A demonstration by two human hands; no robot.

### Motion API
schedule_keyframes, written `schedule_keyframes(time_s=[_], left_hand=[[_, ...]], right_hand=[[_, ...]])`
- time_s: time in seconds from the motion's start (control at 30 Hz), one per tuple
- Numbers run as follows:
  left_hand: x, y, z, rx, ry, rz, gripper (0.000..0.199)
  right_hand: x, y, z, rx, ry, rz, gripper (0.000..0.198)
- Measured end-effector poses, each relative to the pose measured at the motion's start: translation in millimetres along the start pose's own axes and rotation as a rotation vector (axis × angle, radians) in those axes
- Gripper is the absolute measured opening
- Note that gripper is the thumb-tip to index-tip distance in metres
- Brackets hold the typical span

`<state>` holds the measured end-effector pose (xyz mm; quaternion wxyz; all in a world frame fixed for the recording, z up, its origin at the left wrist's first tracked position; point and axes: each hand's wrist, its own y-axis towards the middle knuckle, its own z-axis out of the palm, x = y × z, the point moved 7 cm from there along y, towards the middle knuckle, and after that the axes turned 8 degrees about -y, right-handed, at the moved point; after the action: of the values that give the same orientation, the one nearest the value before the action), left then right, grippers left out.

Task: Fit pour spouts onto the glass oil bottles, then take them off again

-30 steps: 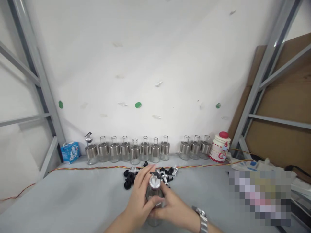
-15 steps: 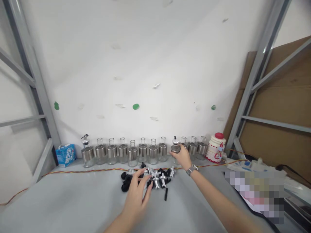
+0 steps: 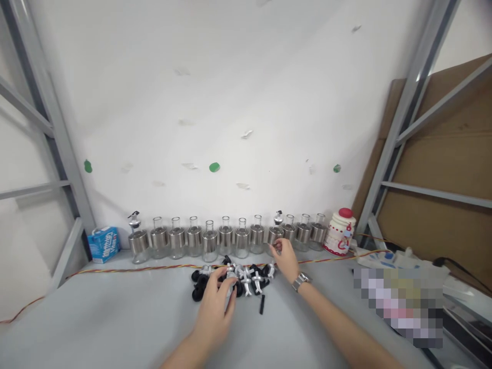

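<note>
My left hand is over a heap of black and silver bottle stoppers, thumb and fingers apart around a pale piece; I cannot tell whether it touches. My right hand is in front of a glass bottle with a metal sleeve, its fingers loosely bent with nothing visible in them. That bottle has a silver stopper with a black tip in its neck. Another stoppered bottle stands at the row's left end. Between and beyond them, several bottles have open necks.
A blue carton stands left of the row, and a cream jar with a red lid to its right. A twisted wire runs across the grey table. A small black strip lies before the heap. Metal posts flank the table.
My right hand has come off the stoppered bottle and moved down toward me. My left hand's fingers have drawn slightly closer together over the heap.
</note>
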<state>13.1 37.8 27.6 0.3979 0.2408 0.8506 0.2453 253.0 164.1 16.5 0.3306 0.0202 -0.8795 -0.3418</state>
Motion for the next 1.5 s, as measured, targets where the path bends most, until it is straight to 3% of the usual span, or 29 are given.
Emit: schedule_keyframes(time_s=[0.13,0.27,0.43,0.53,0.63,0.77,0.87,1.0,1.1,1.27,1.4,1.5], left_hand=[[5.2,1.9,-5.2,-0.05,0.048,-0.014,0.025],[13.8,3.7,-8.6,-0.086,0.095,-0.051,0.026],[32.3,5.4,-10.5,-0.072,0.184,-0.171,0.028],[44.3,7.6,-17.6,-0.041,0.227,-0.274,0.029],[50.7,10.6,-27.0,-0.031,0.216,-0.346,0.029],[38.4,13.8,-18.5,0.097,0.159,-0.222,0.022],[29.5,11.8,-10.8,0.144,0.217,-0.146,0.02],[37.6,11.1,-20.8,0.045,0.311,-0.216,0.027],[46.4,11.6,-21.8,0.089,0.225,-0.244,0.031],[44.9,9.9,-14.4,0.15,0.168,-0.242,0.034],[41.8,9.5,-11.2,0.149,0.233,-0.242,0.027],[45.1,11.1,-14.6,0.104,0.16,-0.251,0.021]], right_hand=[[0.6,1.8,2.3,0.121,0.029,0.029,0.013],[11.0,-9.8,-5.7,0.24,0.025,0.052,0.025],[35.4,-38.8,-13.6,0.399,-0.044,-0.101,0.045],[38.5,-50.6,-9.1,0.511,-0.184,-0.173,0.044],[34.5,-50.2,-8.4,0.516,-0.208,-0.144,0.031],[35.1,-41.4,-17.1,0.451,-0.203,-0.089,0.018],[43.1,-36.4,-28.2,0.44,0.024,0.034,0.013],[61.0,-45.0,-29.2,0.589,0.687,0.342,0.022],[69.4,-57.1,-21.7,0.698,0.98,0.538,0.021],[63.4,-75.4,-1.0,0.791,1.087,0.765,0.023],[69.6,-84.3,5.9,0.804,1.152,0.802,0.017],[76.7,-87.0,4.2,0.786,1.143,0.787,0.016]])
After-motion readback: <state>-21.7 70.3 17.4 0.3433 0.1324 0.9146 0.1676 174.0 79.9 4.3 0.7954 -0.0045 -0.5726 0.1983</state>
